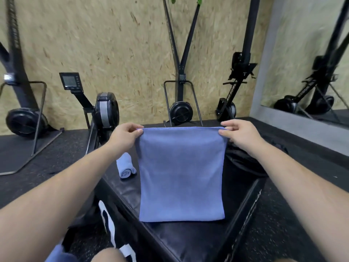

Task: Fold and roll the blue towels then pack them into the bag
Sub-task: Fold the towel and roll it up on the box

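A blue towel (181, 173), folded double, hangs in front of me over a black padded box (188, 239). My left hand (124, 136) pinches its top left corner. My right hand (239, 134) pinches the top right corner, and the upper edge is stretched straight between them. A rolled blue towel (125, 166) lies on the far left part of the box top. The dark bag (243, 161) sits behind the towel on the right, mostly hidden by my right arm. More blue cloth (56, 254) shows at the bottom left edge.
Rowing machines (105, 110) and ski trainers (180, 108) stand along the chipboard wall. A mirror (309, 63) covers the right wall. Black rubber flooring surrounds the box.
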